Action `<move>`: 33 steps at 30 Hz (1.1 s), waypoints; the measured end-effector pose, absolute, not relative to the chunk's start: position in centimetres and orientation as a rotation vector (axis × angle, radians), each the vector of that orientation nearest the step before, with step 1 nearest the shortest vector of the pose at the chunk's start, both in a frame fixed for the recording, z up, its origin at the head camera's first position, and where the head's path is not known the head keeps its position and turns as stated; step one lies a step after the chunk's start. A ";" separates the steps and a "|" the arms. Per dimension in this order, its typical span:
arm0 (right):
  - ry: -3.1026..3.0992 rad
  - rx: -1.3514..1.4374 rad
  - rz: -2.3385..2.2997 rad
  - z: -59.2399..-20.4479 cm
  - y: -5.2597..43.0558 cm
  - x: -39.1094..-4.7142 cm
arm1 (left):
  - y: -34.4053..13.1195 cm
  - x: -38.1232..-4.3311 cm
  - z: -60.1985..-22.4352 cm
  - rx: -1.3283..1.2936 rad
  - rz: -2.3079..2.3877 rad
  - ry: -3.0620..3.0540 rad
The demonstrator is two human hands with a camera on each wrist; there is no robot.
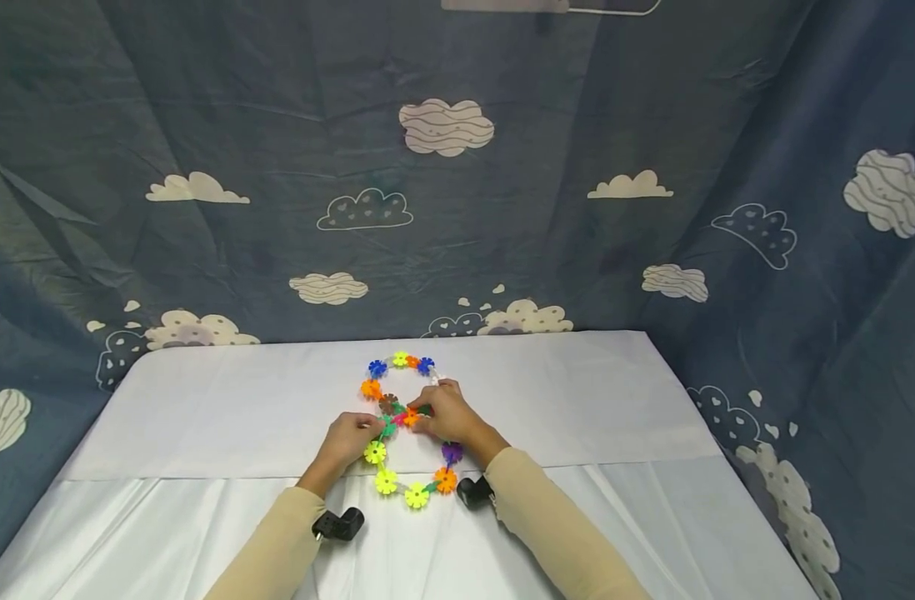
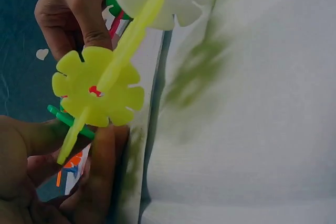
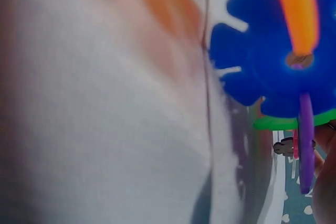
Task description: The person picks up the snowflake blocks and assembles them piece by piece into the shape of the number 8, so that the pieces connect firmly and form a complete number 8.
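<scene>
Interlocking flower-shaped plastic discs form a figure-eight chain on the white cloth, its two loops meeting between the hands. My left hand (image 1: pixel 348 437) pinches a green disc (image 1: pixel 387 426) at the left of the crossing. My right hand (image 1: pixel 450 414) grips the chain across from it, fingertips at an orange disc (image 1: pixel 411 417), with a pink disc between the hands. Close up in the left wrist view, a yellow disc (image 2: pixel 79 82) overlaps the left fingers (image 2: pixel 105 156). A blue disc (image 3: pixel 252 66) and a purple disc (image 3: pixel 305 145) partly cover the right hand (image 3: pixel 325 182) in the right wrist view.
The far loop has blue discs (image 1: pixel 378 368) and an orange disc (image 1: pixel 371 389); the near loop has several yellow discs (image 1: pixel 417 497). White cloth (image 1: pixel 600 400) covers the table. A dark cloud-patterned curtain (image 1: pixel 502 225) hangs behind and at the sides.
</scene>
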State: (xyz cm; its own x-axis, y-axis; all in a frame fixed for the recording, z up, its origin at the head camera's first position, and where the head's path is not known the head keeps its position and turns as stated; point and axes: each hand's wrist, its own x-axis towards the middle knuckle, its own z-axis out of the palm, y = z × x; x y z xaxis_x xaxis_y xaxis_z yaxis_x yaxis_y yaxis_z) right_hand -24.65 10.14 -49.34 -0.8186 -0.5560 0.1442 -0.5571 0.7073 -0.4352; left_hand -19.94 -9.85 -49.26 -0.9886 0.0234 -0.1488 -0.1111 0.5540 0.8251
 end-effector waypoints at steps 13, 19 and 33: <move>-2.900 0.924 0.718 -49.5 9.6 -24.4 | -10.4 -19.9 -49.7 -0.159 1.490 2.697; -2.906 0.915 0.704 -49.5 9.6 -24.5 | -10.6 -20.1 -49.7 -0.211 1.616 2.545; -2.921 0.858 0.685 -49.9 9.4 -24.6 | -11.1 -20.3 -49.7 -0.194 1.580 2.535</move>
